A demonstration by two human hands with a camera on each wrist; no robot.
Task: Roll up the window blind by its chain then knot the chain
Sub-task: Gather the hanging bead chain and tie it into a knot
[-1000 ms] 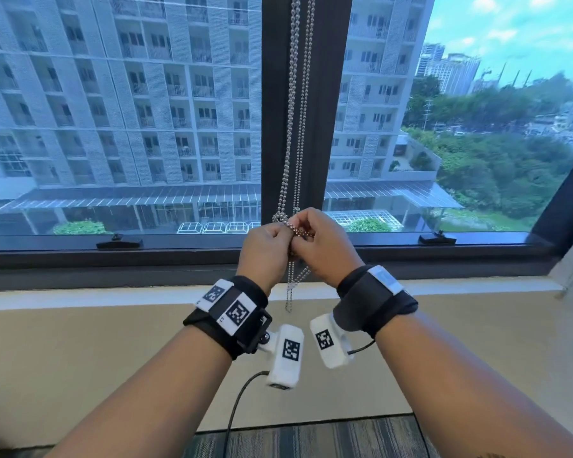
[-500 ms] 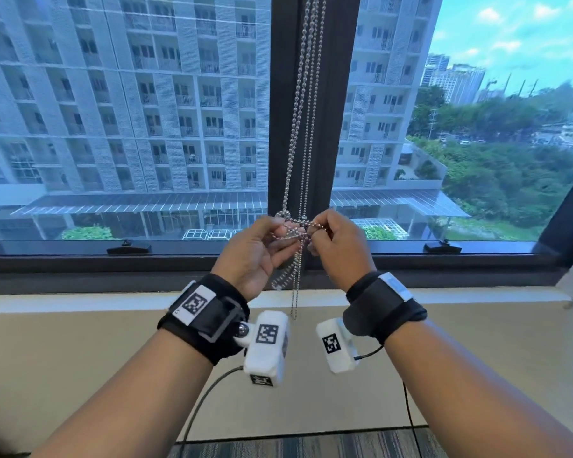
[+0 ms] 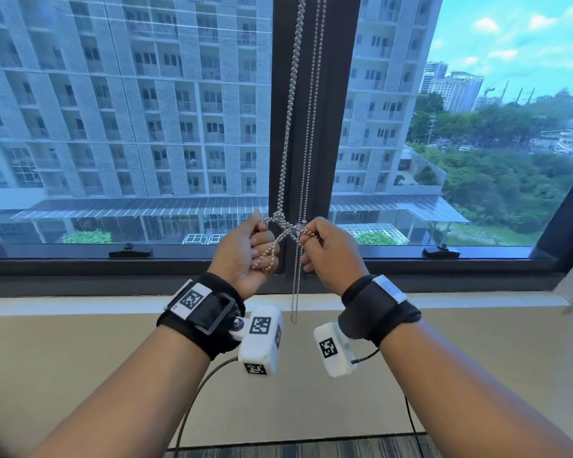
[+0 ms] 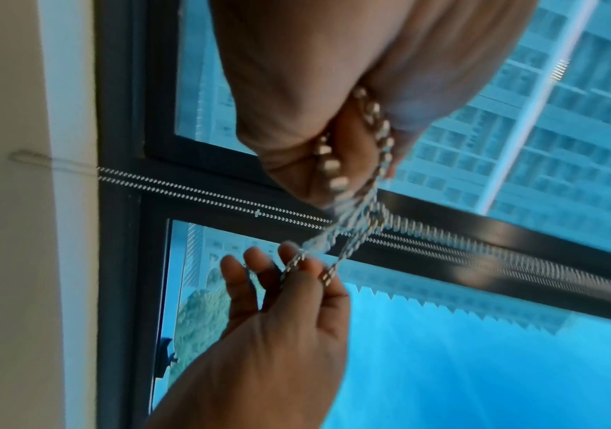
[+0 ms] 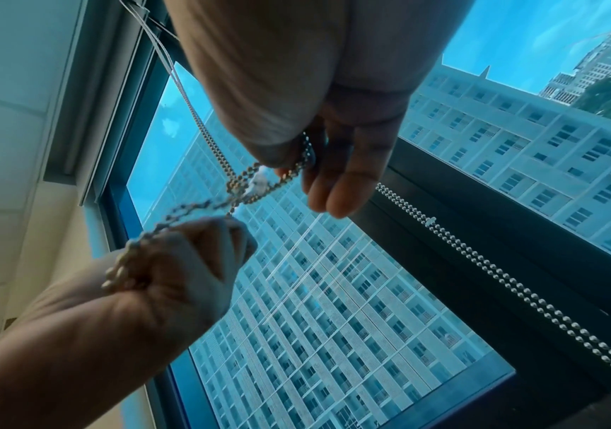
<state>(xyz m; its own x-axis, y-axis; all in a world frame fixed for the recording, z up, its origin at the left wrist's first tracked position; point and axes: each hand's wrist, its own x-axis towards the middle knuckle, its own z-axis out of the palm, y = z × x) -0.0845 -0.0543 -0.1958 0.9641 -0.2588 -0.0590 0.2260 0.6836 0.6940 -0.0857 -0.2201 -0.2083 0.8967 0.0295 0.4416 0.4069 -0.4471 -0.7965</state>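
A silver bead chain (image 3: 290, 127) hangs in front of the dark window post (image 3: 338, 127). Its strands cross in a loose knot (image 3: 290, 228) between my hands. My left hand (image 3: 262, 239) grips a loop of chain in its curled fingers, left of the knot. My right hand (image 3: 311, 241) pinches the other strand to the right. The right wrist view shows the crossing (image 5: 237, 188) between my right hand (image 5: 307, 171) and left hand (image 5: 194, 255). A free loop (image 3: 293, 312) dangles below. The head view shows bare glass and no blind.
The dark window frame (image 3: 113, 269) and a pale sill (image 3: 80, 305) run below my hands, with a beige wall beneath. Two black window latches (image 3: 129, 252) sit on the frame. A second pair of chain strands (image 5: 517, 290) lies along the post.
My hands were pressed together on the chain and have drawn apart sideways, left hand going left and right hand right. The strands are now stretched between them with the crossing in the open.
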